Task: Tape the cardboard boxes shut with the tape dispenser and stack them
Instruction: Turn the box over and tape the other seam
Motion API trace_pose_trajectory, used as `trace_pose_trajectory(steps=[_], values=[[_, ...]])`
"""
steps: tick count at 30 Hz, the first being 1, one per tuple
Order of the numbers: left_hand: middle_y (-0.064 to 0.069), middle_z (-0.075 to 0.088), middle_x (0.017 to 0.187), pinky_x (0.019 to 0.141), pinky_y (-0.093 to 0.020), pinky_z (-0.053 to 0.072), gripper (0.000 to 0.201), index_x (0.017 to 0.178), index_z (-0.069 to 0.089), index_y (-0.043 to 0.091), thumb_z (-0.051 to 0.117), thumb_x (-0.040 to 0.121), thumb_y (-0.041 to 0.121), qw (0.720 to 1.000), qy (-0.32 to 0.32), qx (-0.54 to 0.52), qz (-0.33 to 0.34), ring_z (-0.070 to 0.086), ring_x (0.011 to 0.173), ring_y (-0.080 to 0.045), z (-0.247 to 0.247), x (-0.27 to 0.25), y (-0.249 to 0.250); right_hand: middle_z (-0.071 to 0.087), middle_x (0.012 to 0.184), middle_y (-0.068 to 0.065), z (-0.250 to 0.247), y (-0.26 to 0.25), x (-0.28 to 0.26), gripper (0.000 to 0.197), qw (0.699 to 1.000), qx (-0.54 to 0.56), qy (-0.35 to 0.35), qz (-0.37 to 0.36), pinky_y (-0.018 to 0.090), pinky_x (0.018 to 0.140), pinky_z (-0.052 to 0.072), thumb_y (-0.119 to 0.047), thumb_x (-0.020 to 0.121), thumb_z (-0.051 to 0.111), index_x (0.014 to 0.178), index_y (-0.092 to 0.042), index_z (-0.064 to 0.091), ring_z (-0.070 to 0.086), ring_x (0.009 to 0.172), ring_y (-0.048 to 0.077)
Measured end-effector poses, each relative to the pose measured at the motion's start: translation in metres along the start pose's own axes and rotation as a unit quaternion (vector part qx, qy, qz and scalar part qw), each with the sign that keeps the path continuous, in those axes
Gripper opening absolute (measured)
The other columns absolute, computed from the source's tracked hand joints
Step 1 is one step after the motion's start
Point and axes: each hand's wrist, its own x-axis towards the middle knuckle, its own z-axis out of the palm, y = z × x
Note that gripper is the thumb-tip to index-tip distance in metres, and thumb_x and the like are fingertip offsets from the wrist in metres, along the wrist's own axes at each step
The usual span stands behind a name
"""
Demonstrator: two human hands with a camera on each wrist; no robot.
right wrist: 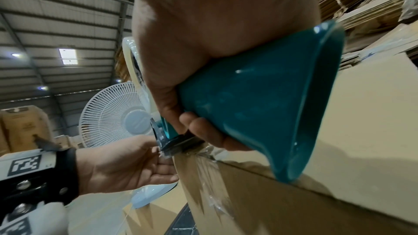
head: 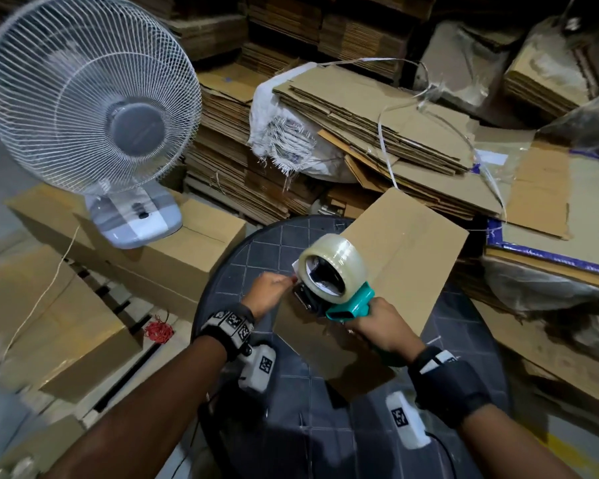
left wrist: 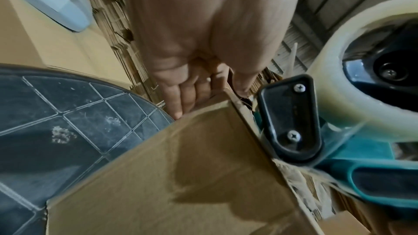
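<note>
A closed cardboard box (head: 405, 250) lies tilted on the round dark table (head: 256, 250). My right hand (head: 382, 326) grips the teal handle of the tape dispenser (head: 350, 304), whose clear tape roll (head: 332, 264) stands above the box's near-left top edge. In the right wrist view the dispenser (right wrist: 260, 104) has its blade end at the box (right wrist: 361, 131) corner, and wrinkled clear tape (right wrist: 210, 185) runs down the side. My left hand (head: 268, 292) touches the box's side just in front of the blade, fingers (left wrist: 181, 99) straight against the cardboard (left wrist: 181, 176).
A white fan (head: 90, 98) stands on a closed box (head: 194, 243) to the left, with another box (head: 59, 323) lower left. Stacks of flat cardboard (head: 377, 115) crowd the back and right. Red rubber bands (head: 158, 331) lie on the floor by the table.
</note>
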Motion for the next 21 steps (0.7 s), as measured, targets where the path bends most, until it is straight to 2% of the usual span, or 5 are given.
trace_pose_trajectory(steps=[4, 6, 9, 14, 21], values=[[0.002, 0.046, 0.05, 0.05, -0.023, 0.031, 0.049, 0.054, 0.048, 0.008, 0.056, 0.101, 0.02, 0.999, 0.001, 0.003, -0.055, 0.041, 0.049, -0.012, 0.005, 0.0, 0.003, 0.062, 0.062, -0.006, 0.002, 0.009, 0.005, 0.013, 1.0, 0.023, -0.012, -0.002, 0.023, 0.052, 0.043, -0.021, 0.08, 0.073, 0.072, -0.02, 0.062, 0.055, 0.051, 0.008], [0.002, 0.057, 0.056, 0.05, -0.012, 0.033, 0.038, 0.071, 0.061, -0.014, 0.052, 0.101, 0.007, 0.997, -0.023, 0.017, -0.066, 0.048, 0.051, -0.006, 0.005, -0.005, 0.009, 0.063, 0.059, -0.003, 0.004, 0.011, 0.006, 0.008, 0.999, 0.046, -0.016, 0.004, 0.027, 0.051, 0.045, -0.019, 0.076, 0.072, 0.074, -0.017, 0.064, 0.056, 0.049, 0.012], [-0.013, 0.062, 0.079, 0.056, -0.012, 0.038, 0.027, 0.096, 0.066, -0.016, 0.051, 0.101, 0.005, 0.997, -0.001, 0.02, -0.077, 0.049, 0.059, -0.009, 0.009, -0.004, 0.014, 0.061, 0.055, 0.002, 0.004, 0.01, 0.003, 0.007, 0.996, 0.083, -0.022, 0.003, 0.029, 0.047, 0.044, -0.015, 0.074, 0.07, 0.072, -0.012, 0.064, 0.054, 0.046, 0.017], [-0.019, 0.074, 0.09, 0.082, -0.038, 0.051, 0.042, 0.089, 0.073, -0.007, 0.064, 0.095, 0.034, 0.995, 0.021, -0.019, -0.096, 0.067, 0.079, -0.032, 0.011, 0.001, 0.004, 0.057, 0.053, 0.003, -0.013, 0.029, -0.021, 0.014, 0.993, 0.106, -0.043, 0.015, 0.027, 0.047, 0.041, -0.012, 0.078, 0.07, 0.068, -0.011, 0.06, 0.049, 0.045, 0.018], [-0.014, 0.076, 0.098, 0.1, -0.054, 0.05, 0.059, 0.09, 0.078, 0.004, 0.062, 0.076, 0.06, 0.994, 0.005, -0.029, -0.109, 0.07, 0.1, -0.036, 0.014, 0.018, -0.025, 0.055, 0.056, 0.005, -0.037, 0.085, -0.078, 0.016, 0.992, 0.122, -0.025, 0.021, 0.024, 0.041, 0.039, -0.01, 0.086, 0.072, 0.075, -0.007, 0.061, 0.046, 0.046, 0.016]])
